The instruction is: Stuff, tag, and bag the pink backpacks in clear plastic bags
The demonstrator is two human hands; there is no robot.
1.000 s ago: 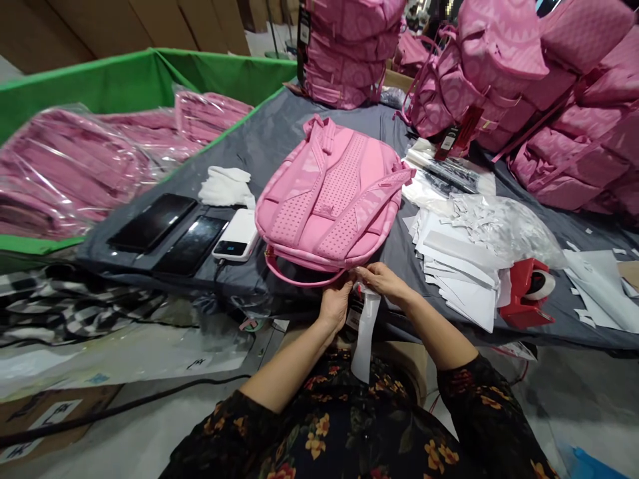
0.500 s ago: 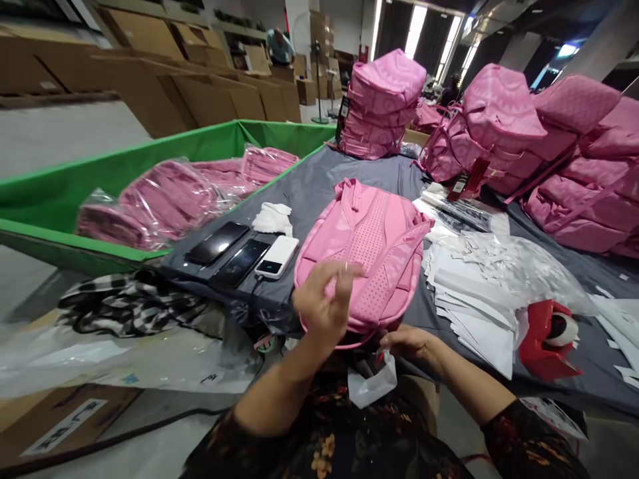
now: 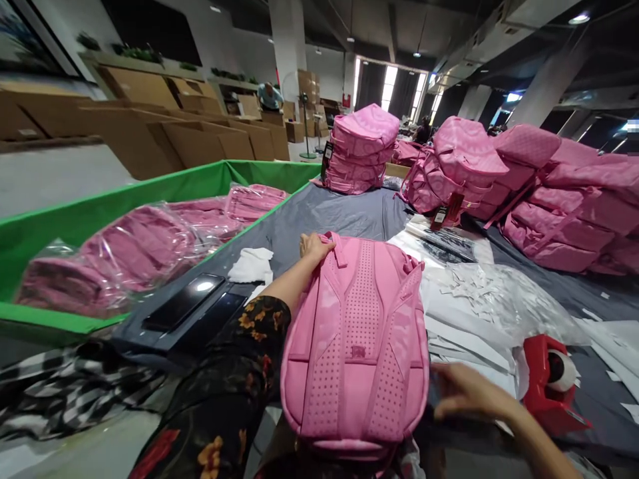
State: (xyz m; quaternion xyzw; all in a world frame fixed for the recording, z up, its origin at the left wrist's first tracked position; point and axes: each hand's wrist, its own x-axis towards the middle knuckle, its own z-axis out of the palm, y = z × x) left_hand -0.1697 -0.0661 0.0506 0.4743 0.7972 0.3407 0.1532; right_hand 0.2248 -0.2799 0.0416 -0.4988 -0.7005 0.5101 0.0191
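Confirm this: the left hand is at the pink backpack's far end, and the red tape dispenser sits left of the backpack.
Wrong side: the head view shows the red tape dispenser right of the pink backpack. The left hand is indeed at the backpack's far end.

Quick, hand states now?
Left hand: closed, holding the pink backpack at its far end.
Right hand: open, beside the backpack, holding nothing visible.

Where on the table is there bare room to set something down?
Bare grey cloth shows between the pink backpack and the leftmost bag stack, beside the green bin. Right of the backpack is crowded: papers, plastic bag, tape dispenser.
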